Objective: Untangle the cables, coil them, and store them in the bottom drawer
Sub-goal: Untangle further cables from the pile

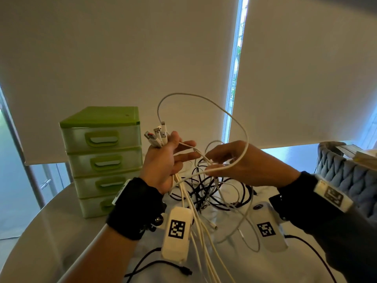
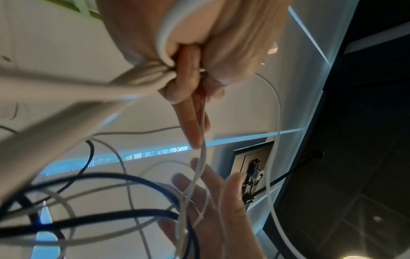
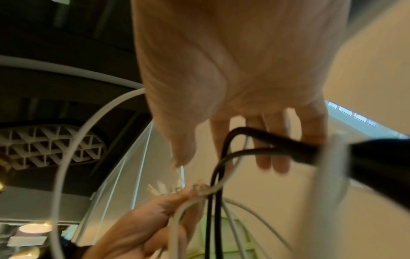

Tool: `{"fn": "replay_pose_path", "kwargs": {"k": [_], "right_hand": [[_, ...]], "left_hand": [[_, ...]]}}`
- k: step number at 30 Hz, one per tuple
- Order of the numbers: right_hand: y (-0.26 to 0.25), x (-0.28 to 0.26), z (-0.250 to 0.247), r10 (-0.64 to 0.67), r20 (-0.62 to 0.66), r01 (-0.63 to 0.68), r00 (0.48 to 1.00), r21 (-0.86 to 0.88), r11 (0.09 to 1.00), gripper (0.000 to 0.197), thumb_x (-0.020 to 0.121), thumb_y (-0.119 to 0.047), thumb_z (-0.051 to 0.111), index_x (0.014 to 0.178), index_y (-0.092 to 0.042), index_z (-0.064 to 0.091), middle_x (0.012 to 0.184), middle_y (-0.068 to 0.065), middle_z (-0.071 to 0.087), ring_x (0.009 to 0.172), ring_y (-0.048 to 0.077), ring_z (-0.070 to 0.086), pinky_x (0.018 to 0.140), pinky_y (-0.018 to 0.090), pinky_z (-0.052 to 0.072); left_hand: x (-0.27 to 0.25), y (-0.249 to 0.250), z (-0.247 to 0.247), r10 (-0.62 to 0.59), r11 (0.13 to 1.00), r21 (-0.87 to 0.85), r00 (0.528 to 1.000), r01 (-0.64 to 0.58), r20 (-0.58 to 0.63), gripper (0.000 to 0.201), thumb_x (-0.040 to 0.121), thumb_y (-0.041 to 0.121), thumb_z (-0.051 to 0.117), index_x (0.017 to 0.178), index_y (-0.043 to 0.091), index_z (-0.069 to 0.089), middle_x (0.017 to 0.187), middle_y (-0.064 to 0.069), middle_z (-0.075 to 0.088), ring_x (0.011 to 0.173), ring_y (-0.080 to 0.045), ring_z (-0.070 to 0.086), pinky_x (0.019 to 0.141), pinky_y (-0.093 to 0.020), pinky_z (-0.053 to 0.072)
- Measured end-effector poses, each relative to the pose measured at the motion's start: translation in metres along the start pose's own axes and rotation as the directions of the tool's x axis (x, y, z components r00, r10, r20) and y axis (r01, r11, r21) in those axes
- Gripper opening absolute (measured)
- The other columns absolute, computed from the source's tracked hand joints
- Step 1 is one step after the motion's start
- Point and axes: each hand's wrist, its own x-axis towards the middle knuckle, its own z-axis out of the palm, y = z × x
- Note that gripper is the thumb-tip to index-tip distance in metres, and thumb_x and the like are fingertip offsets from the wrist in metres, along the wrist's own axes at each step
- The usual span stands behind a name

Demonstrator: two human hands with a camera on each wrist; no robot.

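A green drawer unit [image 1: 102,160] is seen at the left on the tabletop [image 1: 51,221]. White cables [image 1: 161,137] are gripped by the left hand [image 1: 163,162]. The right hand [image 1: 240,162], fingers loosely apart, is hooked into the tangled cables [image 1: 214,190].

A round grey table [image 1: 40,227] carried a green four-drawer organiser [image 1: 102,158] standing at its far left, with a tangle of black and white cables [image 1: 214,193] lying on a white cloth [image 1: 228,262] just beside it.
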Motion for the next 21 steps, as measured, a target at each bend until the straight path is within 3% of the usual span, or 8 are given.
{"fn": "replay_pose_path", "kwargs": {"k": [3, 6, 10, 13, 17, 21], "right_hand": [[0.001, 0.006, 0.004, -0.048, -0.020, 0.047, 0.999, -0.035, 0.998, 0.020, 0.084, -0.041, 0.067, 0.082, -0.022, 0.074, 0.078, -0.005, 0.069, 0.074, 0.008, 0.064, 0.070, 0.029, 0.055], [0.005, 0.012, -0.002, -0.056, -0.110, 0.049, 0.992, -0.061, 0.997, 0.012, 0.085, -0.034, 0.070, 0.073, -0.034, 0.068, 0.079, -0.010, 0.066, 0.075, 0.002, 0.062, 0.066, 0.016, 0.045], [0.023, 0.026, -0.010, -0.014, -0.387, -0.039, 0.922, -0.129, 0.991, 0.013, 0.077, -0.047, 0.072, 0.077, -0.035, 0.068, 0.093, -0.004, 0.062, 0.087, 0.012, 0.060, 0.077, 0.032, 0.051], [0.031, 0.034, -0.007, -0.014, -0.491, -0.096, 0.871, -0.198, 0.976, 0.024, 0.083, -0.048, 0.067, 0.090, -0.026, 0.073, 0.094, -0.005, 0.061, 0.081, 0.010, 0.059, 0.074, 0.029, 0.050], [0.031, 0.035, 0.003, -0.012, -0.432, -0.040, 0.902, -0.111, 0.993, 0.026, 0.086, -0.045, 0.065, 0.081, -0.021, 0.072, 0.071, -0.008, 0.065, 0.063, 0.006, 0.058, 0.064, 0.024, 0.047], [0.022, 0.017, 0.000, 0.018, -0.051, -0.009, 0.999, 0.167, 0.986, 0.021, 0.084, -0.040, 0.068, 0.077, -0.020, 0.069, 0.070, 0.003, 0.066, 0.051, 0.013, 0.061, 0.056, 0.024, 0.049]], "left_hand": [[-0.001, 0.001, 0.001, 0.025, 1.000, -0.014, 1.000, -0.025, -0.010, 0.024, 0.101, 0.028, 0.044, 0.085, 0.011, 0.050, 0.084, -0.009, 0.075, 0.068, -0.023, 0.073, 0.031, -0.014, 0.024], [-0.003, 0.005, 0.003, 0.059, 0.998, -0.023, 0.998, -0.060, -0.029, 0.025, 0.101, 0.030, 0.043, 0.084, 0.012, 0.051, 0.084, -0.007, 0.075, 0.066, -0.021, 0.072, 0.031, -0.014, 0.024], [-0.008, 0.010, 0.008, 0.134, 0.990, 0.044, 0.988, -0.131, -0.079, 0.026, 0.100, 0.031, 0.045, 0.083, 0.013, 0.053, 0.088, -0.006, 0.075, 0.057, -0.015, 0.068, 0.032, -0.013, 0.023], [-0.018, 0.006, 0.021, 0.248, 0.953, 0.180, 0.969, -0.245, 0.008, 0.027, 0.098, 0.030, 0.047, 0.080, 0.014, 0.058, 0.091, -0.002, 0.076, 0.058, -0.021, 0.069, 0.034, -0.012, 0.024], [-0.019, 0.012, 0.022, 0.216, 0.972, 0.101, 0.976, -0.214, -0.010, 0.027, 0.098, 0.028, 0.047, 0.077, 0.013, 0.055, 0.088, -0.004, 0.076, 0.057, -0.019, 0.070, 0.032, -0.013, 0.021], [-0.001, 0.019, -0.001, 0.166, 0.986, 0.004, 0.978, -0.167, -0.126, 0.025, 0.101, 0.028, 0.043, 0.080, 0.015, 0.048, 0.083, -0.004, 0.075, 0.060, -0.016, 0.071, 0.031, -0.014, 0.023]]}}
